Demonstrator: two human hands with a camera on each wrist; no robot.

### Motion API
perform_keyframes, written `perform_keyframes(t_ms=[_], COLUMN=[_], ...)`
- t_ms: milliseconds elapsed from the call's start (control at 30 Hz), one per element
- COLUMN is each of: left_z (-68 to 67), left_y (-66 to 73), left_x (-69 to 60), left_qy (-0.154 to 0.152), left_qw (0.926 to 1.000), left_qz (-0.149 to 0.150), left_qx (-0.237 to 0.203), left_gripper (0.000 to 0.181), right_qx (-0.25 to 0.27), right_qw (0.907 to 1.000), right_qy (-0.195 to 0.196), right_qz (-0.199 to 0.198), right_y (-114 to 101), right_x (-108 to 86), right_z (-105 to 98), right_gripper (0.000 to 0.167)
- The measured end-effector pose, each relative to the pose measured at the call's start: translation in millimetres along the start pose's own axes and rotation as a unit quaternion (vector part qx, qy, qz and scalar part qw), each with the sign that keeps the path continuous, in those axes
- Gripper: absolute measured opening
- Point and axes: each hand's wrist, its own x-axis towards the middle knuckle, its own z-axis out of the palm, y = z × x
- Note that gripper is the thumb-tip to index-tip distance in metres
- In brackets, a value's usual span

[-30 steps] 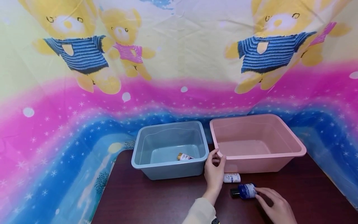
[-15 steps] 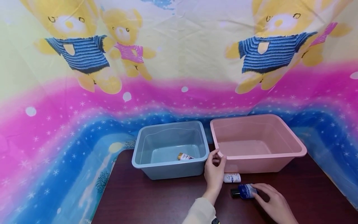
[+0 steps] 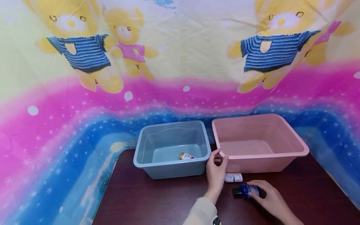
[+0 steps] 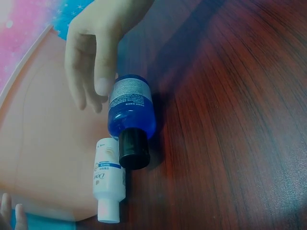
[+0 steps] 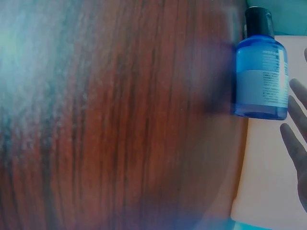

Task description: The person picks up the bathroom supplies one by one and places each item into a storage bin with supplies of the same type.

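Grey-blue basin (image 3: 177,171) with gold-capped container (image 3: 187,156) partly hidden by near rim; left hand (image 3: 216,175) pinching corner of pink basin (image 3: 256,164), some fingers obscured; white bottle (image 3: 234,177), cap masked in head view; blue bottle (image 3: 245,190) lying on table (image 3: 157,200), base beneath right hand (image 3: 270,197), relaxed, grasping nothing, contact unclear.

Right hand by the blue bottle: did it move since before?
Yes. Against the pink basin, the right hand has moved left and a bit closer, further over the blue bottle.
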Motion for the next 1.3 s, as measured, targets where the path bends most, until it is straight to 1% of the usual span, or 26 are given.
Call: perform_keyframes(t_ms=[167, 267, 433, 800, 1033, 1167, 1300], left_z=[1.6, 1.2, -0.4, 0.9, 0.9, 0.4, 0.3], left_y=[-0.1, -0.2, -0.6, -1.2, -1.8, -1.9, -1.4], left_x=[-1.0, -1.2, -0.3, -1.1, -1.2, -1.4, -1.8], left_qy=[-0.002, 0.004, 0.011, 0.011, 0.006, 0.007, 0.007], left_qw=[1.0, 1.0, 0.9997, 0.9998, 0.9999, 0.9999, 0.9999], left_qz=[-0.001, -0.004, -0.007, -0.007, -0.006, -0.005, -0.007], left_qx=[-0.004, 0.006, 0.021, 0.012, 0.009, 0.007, 0.005], left_gripper=[0.031, 0.031, 0.031, 0.031, 0.031, 0.031, 0.031], right_qx=[0.012, 0.021, 0.022, 0.027, 0.04, 0.038, 0.042], right_qw=[0.9997, 0.9994, 0.9994, 0.9991, 0.9978, 0.9972, 0.9965], right_qy=[0.0, -0.005, -0.011, -0.03, -0.051, -0.063, -0.071], right_qz=[-0.021, -0.029, -0.023, -0.01, -0.016, -0.011, -0.015], right_y=[8.0, 10.8, 11.6, 15.7, 20.4, 22.0, 23.0], right_x=[1.6, 3.6, 6.7, 4.0, 2.2, 0.2, -0.2], right_z=[2.2, 3.5, 6.3, 10.0, 13.4, 14.5, 14.2], right_gripper=[0.051, 0.052, 0.05, 0.05, 0.054, 0.056, 0.059])
